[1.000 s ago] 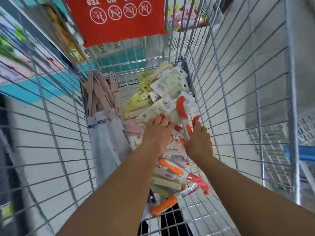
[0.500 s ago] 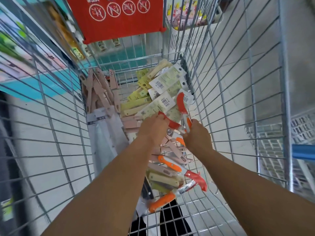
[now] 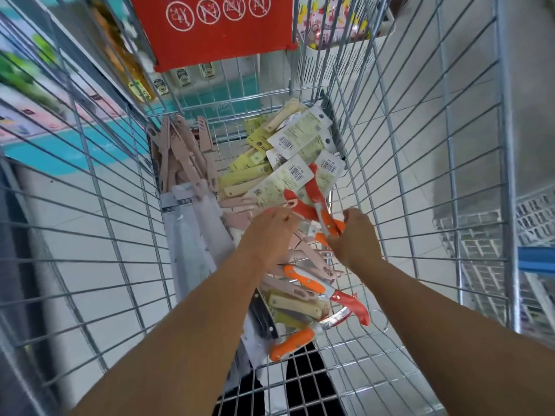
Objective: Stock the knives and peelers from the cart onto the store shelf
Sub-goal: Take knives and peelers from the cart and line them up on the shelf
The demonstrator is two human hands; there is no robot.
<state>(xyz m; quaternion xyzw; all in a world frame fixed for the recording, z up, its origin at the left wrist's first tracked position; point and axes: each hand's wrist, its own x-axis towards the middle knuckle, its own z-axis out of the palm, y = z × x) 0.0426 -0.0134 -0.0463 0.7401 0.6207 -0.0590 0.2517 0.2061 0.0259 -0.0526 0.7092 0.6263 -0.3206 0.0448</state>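
1. Both hands work inside the silver wire-mesh shopping cart (image 3: 420, 175), at the centre of the frame, over a loose heap of packaged knives and peelers; no store shelf is identifiable
2. The right hand (image 3: 354, 235) is clenched round a bundle of orange and red plastic-handled knives (image 3: 318, 211), which stands just above the heap
3. The left hand (image 3: 270, 232) rests knuckles-up on the heap, fingertips touching a red handle; whether it grips anything cannot be told
4. Judgement: gather by handles only, align them in one direction, lift clear of the mesh before turning away
5. Materials: glossy moulded handles; matte pale-pink sheathed knives (image 3: 186, 157), left of centre; flat yellow-and-white barcoded backing cards (image 3: 288, 175), upper centre, slippery and prone to fan out; rigid open wire grid could snag hang-holes
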